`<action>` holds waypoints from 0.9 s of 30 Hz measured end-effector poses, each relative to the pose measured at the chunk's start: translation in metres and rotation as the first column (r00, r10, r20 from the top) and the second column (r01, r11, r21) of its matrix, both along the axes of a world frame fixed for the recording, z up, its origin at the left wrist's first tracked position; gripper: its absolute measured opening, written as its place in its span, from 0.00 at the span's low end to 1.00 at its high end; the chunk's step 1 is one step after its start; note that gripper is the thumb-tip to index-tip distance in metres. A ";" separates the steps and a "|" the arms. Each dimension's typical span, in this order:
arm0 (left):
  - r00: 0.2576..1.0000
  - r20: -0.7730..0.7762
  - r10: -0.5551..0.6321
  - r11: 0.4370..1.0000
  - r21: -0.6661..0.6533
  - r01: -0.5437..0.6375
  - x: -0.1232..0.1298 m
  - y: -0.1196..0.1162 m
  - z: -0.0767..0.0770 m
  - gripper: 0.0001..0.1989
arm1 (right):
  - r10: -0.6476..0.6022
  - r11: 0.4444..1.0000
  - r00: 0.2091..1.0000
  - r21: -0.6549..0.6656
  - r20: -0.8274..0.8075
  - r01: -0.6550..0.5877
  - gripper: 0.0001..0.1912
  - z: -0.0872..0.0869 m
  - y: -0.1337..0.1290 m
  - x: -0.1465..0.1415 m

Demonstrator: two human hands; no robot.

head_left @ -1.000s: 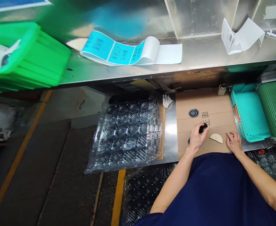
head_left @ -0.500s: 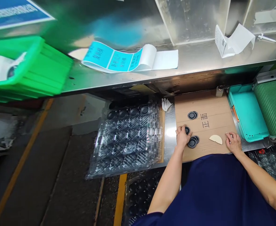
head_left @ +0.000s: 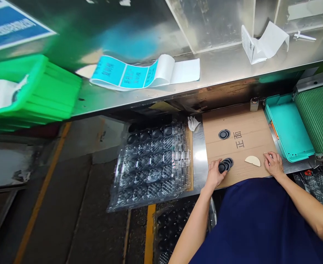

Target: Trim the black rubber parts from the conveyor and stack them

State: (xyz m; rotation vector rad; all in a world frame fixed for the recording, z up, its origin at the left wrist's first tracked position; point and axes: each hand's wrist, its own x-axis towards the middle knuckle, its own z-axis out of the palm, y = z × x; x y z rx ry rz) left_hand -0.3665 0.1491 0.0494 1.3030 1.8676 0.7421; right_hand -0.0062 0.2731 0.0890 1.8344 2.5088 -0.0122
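Observation:
My left hand [head_left: 215,174] is closed on a black round disc [head_left: 222,167] with a raised rim. It holds this disc at the near end of an overlapping row of similar discs [head_left: 228,161] on the cardboard sheet [head_left: 216,119]. Farther back on the sheet, two more discs [head_left: 224,134] overlap. A cream half-round piece [head_left: 252,160] lies flat between my hands, nearer the right one. At the sheet's right edge rests my right hand [head_left: 273,164], its fingers loosely bent and apart, with nothing visible in them.
Clear plastic trays of black round parts [head_left: 150,161] are stacked on the left. A teal tray [head_left: 293,128] and a green belt [head_left: 318,113] stand to the right. A small bottle [head_left: 254,104] is behind the sheet. The shelf above bears a label roll [head_left: 139,75] and a green bin [head_left: 57,91].
My left hand has moved toward me, carrying its disc from the space between the two groups to the near row. My right hand stays in place. The camera view has shifted slightly.

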 end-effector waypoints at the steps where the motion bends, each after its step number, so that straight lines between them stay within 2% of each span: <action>1: 1.000 -0.008 -0.014 1.000 -0.009 0.014 0.006 -0.002 0.001 0.34 | 0.008 1.000 1.000 0.009 -0.002 -0.008 0.23 0.000 0.000 0.000; 4: 0.999 -0.022 0.031 0.999 0.019 -0.031 0.013 0.007 0.007 0.33 | 0.025 0.999 1.000 0.031 -0.007 -0.025 0.22 -0.001 0.000 0.000; 6: 0.993 -0.029 0.118 0.989 0.092 -0.115 0.007 0.028 0.011 0.33 | 0.031 0.999 0.999 0.035 -0.012 -0.031 0.22 0.000 0.000 0.000; 9: 0.974 -0.072 0.216 0.964 0.174 -0.200 -0.010 0.081 0.009 0.33 | 0.038 0.999 0.999 0.035 -0.020 -0.037 0.23 0.000 0.001 0.000; 11: 0.969 -0.123 0.214 0.971 0.130 -0.198 -0.021 0.123 -0.001 0.34 | 0.033 0.999 0.999 0.035 -0.017 -0.032 0.23 -0.001 0.002 0.000; 14: 0.971 -0.166 0.175 0.983 -0.017 -0.180 -0.031 0.175 -0.020 0.38 | 0.021 0.999 1.000 0.031 -0.019 -0.021 0.23 -0.004 0.002 0.000; 17: 0.981 -0.185 0.062 0.989 -0.119 -0.085 -0.031 0.203 -0.030 0.41 | 0.006 1.000 0.999 0.016 -0.039 -0.005 0.23 -0.008 -0.002 0.000; 20: 0.971 -0.232 -0.063 0.988 -0.152 0.028 -0.025 0.214 -0.029 0.44 | -0.023 0.999 0.998 -0.027 -0.055 0.021 0.23 -0.011 -0.007 -0.001; 23: 0.952 -0.291 -0.099 0.980 -0.193 0.043 -0.020 0.225 -0.024 0.46 | -0.044 0.995 0.996 -0.090 -0.077 0.037 0.24 -0.014 -0.009 -0.002; 27: 0.917 -0.345 -0.200 0.967 -0.223 0.126 -0.020 0.239 -0.014 0.32 | -0.084 0.983 0.991 -0.169 -0.107 0.065 0.25 -0.017 -0.013 -0.007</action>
